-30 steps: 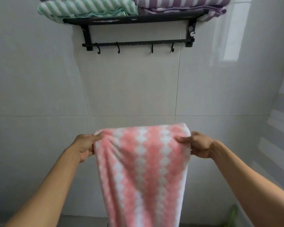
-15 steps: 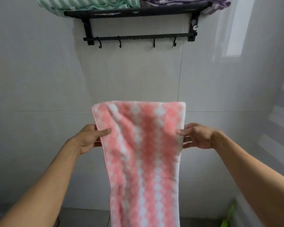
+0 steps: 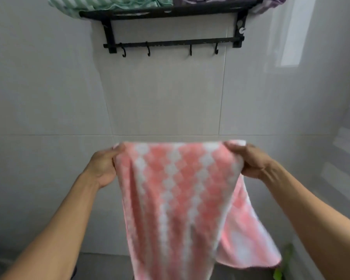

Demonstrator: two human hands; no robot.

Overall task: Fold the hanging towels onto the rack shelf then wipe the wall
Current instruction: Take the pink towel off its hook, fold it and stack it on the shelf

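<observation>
Left hand [image 3: 101,168] and right hand [image 3: 249,161] pinch the pink-and-white patterned fleece towel's [image 3: 180,199] top corners; black metal wall rack [image 3: 170,13] at twelve o'clock holds folded towels.

Both hands regripped pink towel [image 3: 182,195] top corners, back layer swung right

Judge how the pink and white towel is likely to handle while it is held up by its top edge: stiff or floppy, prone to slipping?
Likely floppy: the pink and white towel sags between the left hand and right hand and drapes in folds. Probably light: pinches at two corners carry it. Its lower right flap flares sideways, so it likely swings easily.
</observation>
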